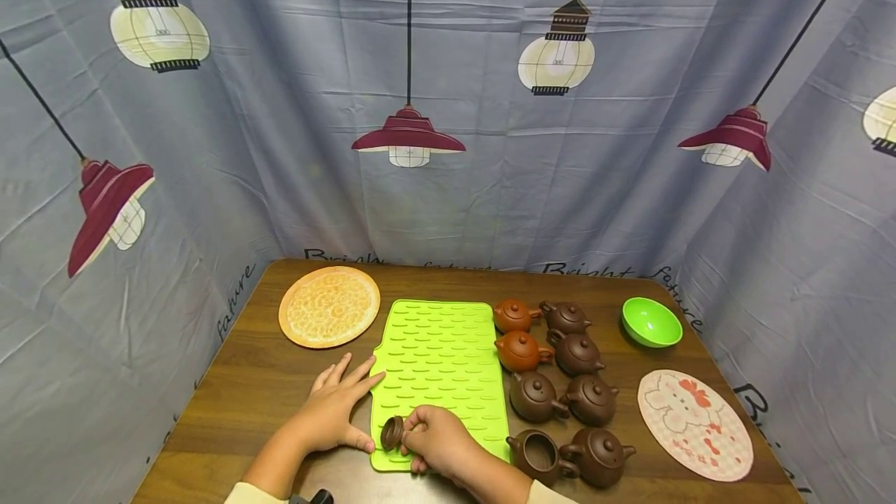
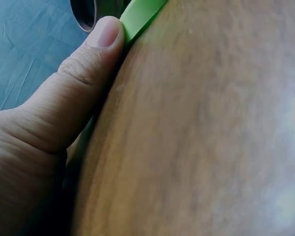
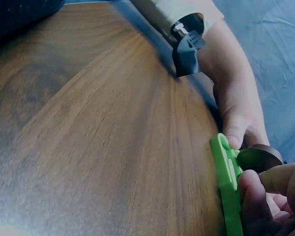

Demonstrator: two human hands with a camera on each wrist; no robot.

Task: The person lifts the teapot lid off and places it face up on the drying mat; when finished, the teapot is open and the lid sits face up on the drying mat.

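Note:
A dark brown teapot lid [image 1: 392, 432] is held on edge, tilted, over the near left corner of the light green mat [image 1: 441, 379]. My right hand [image 1: 439, 440] pinches it between thumb and fingers; the right wrist view also shows the lid [image 3: 260, 156] beside the fingertips. With fingers spread, my left hand [image 1: 336, 407] rests along the mat's left edge. Its thumb [image 2: 83, 73] touches the green rim in the left wrist view. Right of the mat stands a brown teapot without a lid [image 1: 521, 463], its round mouth facing up.
Beside the lidless pot is a lidded brown teapot [image 1: 600, 457]. Several more teapots stand behind, including two orange-red ones [image 1: 521, 352]. A green bowl [image 1: 651, 323] and a round bear-print placemat [image 1: 693, 426] lie at the right. An orange round placemat [image 1: 329, 307] lies at the back left.

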